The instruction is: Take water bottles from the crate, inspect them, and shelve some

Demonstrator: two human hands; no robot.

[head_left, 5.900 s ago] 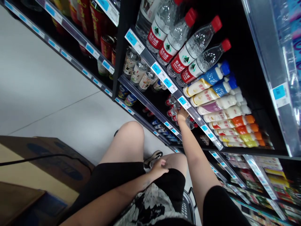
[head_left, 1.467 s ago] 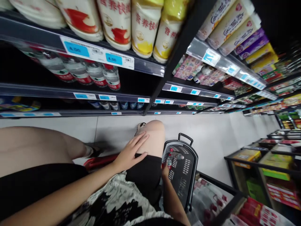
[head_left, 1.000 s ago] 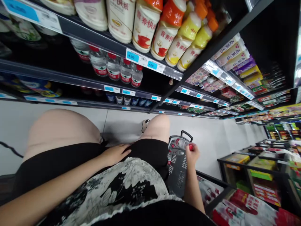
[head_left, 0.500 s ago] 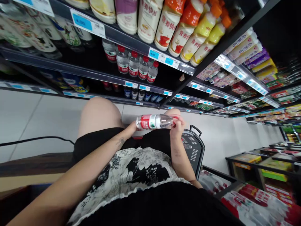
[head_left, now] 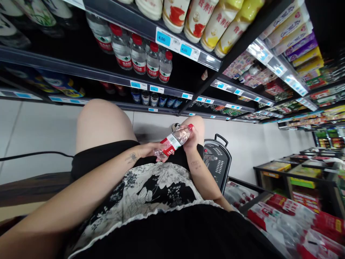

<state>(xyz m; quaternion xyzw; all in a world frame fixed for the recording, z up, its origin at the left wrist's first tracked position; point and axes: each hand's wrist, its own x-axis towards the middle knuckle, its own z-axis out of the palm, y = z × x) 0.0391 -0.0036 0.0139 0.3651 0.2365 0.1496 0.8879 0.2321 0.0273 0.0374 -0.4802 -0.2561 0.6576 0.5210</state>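
Observation:
I hold a small clear water bottle [head_left: 174, 139] with a red label and red cap over my lap, tilted with the cap up to the right. My left hand [head_left: 151, 150] grips its bottom end. My right hand [head_left: 193, 135] is closed round the neck near the cap. To the right of my knee a black shopping basket [head_left: 219, 169] stands on the floor with at least one small bottle lying in it. The shelf in front carries a row of like water bottles [head_left: 140, 57] with red caps.
Black shelves [head_left: 115, 77] with blue price tags run across the top, with yellow and orange drink bottles [head_left: 215, 25] above and small cans below. Snack shelves [head_left: 304, 172] and packaged goods stand at right. White tiled floor [head_left: 35, 126] and a black cable lie at left.
My right hand lifted a bottle from the basket and brought it over my lap. My left hand left my thigh and took the bottle's bottom end. The bottle has tilted from level to cap-up.

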